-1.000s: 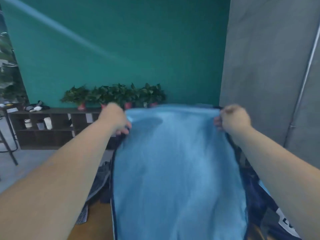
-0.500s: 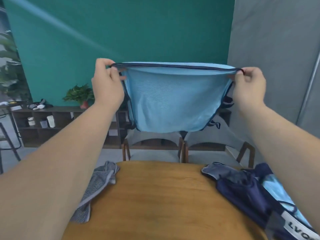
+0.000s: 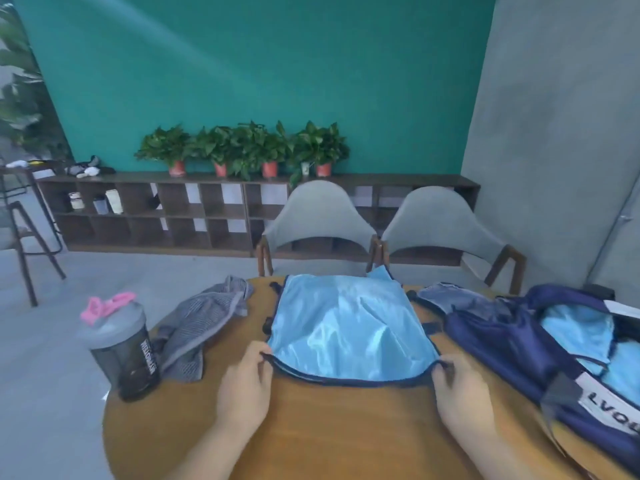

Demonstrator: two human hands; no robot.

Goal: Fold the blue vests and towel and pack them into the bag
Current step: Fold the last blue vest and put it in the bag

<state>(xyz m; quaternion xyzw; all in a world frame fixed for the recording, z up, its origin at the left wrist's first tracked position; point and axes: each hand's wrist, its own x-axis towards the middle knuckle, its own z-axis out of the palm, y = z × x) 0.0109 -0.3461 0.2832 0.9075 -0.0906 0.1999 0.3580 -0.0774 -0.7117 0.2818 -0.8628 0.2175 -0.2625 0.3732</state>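
Vest (image 3: 349, 327): light blue and shiny with dark trim, lying nearly flat at the worktop's (image 3: 346, 431) centre, creased in the middle, far corner sticking up.
Hands: left hand (image 3: 244, 386) and right hand (image 3: 462, 393) are pinching the near hem corners.
Slip risk: slick cloth is likely sliding or bunching during folding, spoiling the edges.
Towel (image 3: 204, 323): grey, crumpled at 10 o'clock, waiting.
Bag (image 3: 512, 344): navy, open at 3 o'clock, blue cloth inside.
Bottle (image 3: 121, 348): at 9 o'clock, near the edge; a sweeping elbow is risking a knock.
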